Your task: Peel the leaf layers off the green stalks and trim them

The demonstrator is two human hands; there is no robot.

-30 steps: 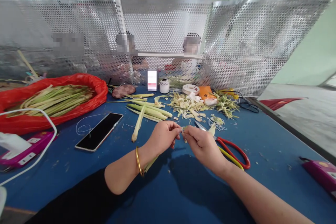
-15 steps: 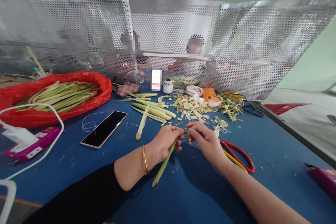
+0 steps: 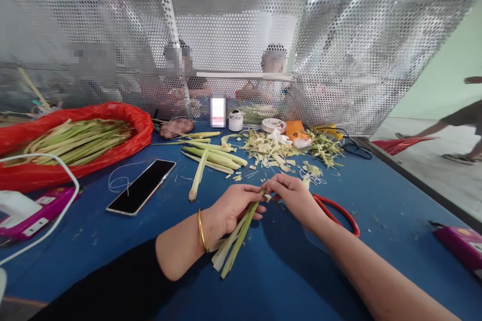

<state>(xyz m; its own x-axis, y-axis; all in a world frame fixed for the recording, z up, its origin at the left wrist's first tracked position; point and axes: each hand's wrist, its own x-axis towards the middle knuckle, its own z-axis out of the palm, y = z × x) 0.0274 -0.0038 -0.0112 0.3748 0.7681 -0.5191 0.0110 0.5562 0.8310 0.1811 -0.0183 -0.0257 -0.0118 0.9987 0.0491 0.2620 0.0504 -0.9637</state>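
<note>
My left hand point(image 3: 233, 208), with a gold bangle at the wrist, is closed around a green leaf stalk point(image 3: 241, 243). A paler strip lies along the stalk's left side, and both trail down below the palm. Thumb and fingers of my right hand point(image 3: 291, 193) pinch at the stalk's upper end, close to my left fingertips. A small pale bit shows there; exactly what the right fingers grip is hidden. Just beyond the right wrist lie red-handled scissors point(image 3: 344, 215), partly covered by the forearm. Several peeled pale-green stalks point(image 3: 214, 155) rest on the blue table point(image 3: 181, 256) ahead.
A red bag point(image 3: 141, 140) of long leaves stands at left, near a black-screened phone point(image 3: 143, 188) and a purple power strip point(image 3: 48, 210). Leaf scraps point(image 3: 263, 148) are heaped ahead, before a perforated metal screen point(image 3: 233, 25). Another purple object point(image 3: 459, 243) lies far right. A person's legs point(image 3: 461, 120) show beyond.
Below my left hand the single stalk has become two splayed pieces, with a pale strip at the left. My view has shifted slightly. A walking person has appeared at the far right.
</note>
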